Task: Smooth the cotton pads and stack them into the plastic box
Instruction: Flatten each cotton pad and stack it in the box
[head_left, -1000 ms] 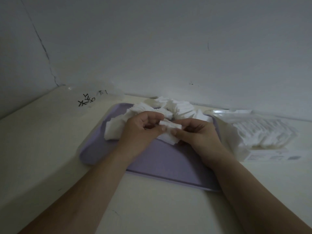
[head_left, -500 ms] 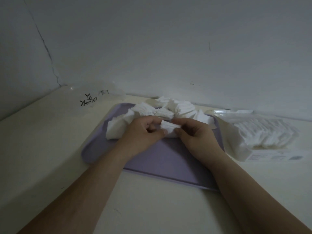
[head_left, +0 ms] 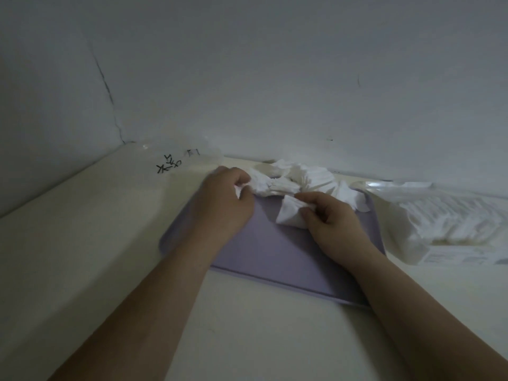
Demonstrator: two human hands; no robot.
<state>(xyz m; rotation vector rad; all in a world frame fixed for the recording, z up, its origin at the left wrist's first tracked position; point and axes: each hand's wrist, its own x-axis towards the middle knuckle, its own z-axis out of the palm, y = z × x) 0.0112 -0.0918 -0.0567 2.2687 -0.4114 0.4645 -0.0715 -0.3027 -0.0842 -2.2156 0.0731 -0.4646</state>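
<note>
Parts the hands, joined a moment ago on one small bundle over the middle of the tray (head_left: 275, 251). Keeps that bundle of cotton pads (head_left: 288, 215) in the right hand (head_left: 332, 218) alone, pinched between thumb and curled fingers just above the tray's middle, fanned and not yet flat. Sends the left hand (head_left: 228, 199) out to the far left corner of the tray, fingers curled round the left end of the loose pile (head_left: 302, 177) and gripping a crumpled clump there. Leaves the rest of that pile strewn along the tray's far edge.

Just beside the tray's right edge, on the table (head_left: 82, 243), the plastic box (head_left: 450, 255), already filled with a row of stacked pads (head_left: 453, 221).

Probably means fetching more pads to join the bundle before smoothing, rather than carrying anything to the box yet. Plenty left to do, judging by the pile.

Near the table's far left corner, a clear plastic sheet (head_left: 176, 163) with black scribbles.
</note>
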